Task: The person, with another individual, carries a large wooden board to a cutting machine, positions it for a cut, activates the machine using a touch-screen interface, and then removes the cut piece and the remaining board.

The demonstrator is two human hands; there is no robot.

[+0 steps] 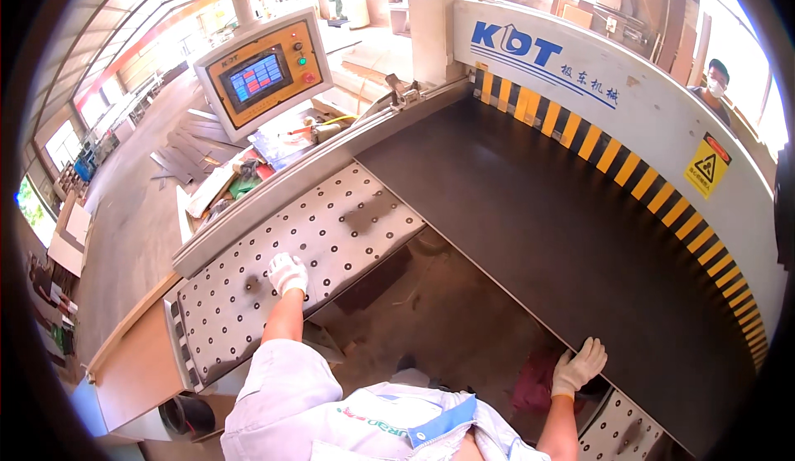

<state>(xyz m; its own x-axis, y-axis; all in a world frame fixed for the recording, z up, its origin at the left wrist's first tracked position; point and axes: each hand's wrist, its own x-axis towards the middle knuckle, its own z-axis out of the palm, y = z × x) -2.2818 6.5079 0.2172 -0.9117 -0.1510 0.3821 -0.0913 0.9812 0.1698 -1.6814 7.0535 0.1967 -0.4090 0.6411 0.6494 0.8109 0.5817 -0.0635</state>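
My left hand [288, 275], in a white glove, rests with fingers apart on the perforated metal air table [214, 318], holding nothing. My right hand [579, 367], also gloved, grips the near edge of a large dark board [546, 237], its fingers over the top face; what is under the edge is hidden. The board lies along a machine beam [725, 212] with yellow-and-black stripes, its left end near a metal fence [240, 224]. A second perforated table [609, 432] shows under the board at lower right.
A control panel [262, 72] stands above scattered offcuts and tools [232, 175]. A wooden side shelf [132, 370] is at left, beside an aisle [124, 237]. An open gap [422, 304] lies between the tables. A masked person [710, 92] stands behind the beam, another [54, 291] at far left.
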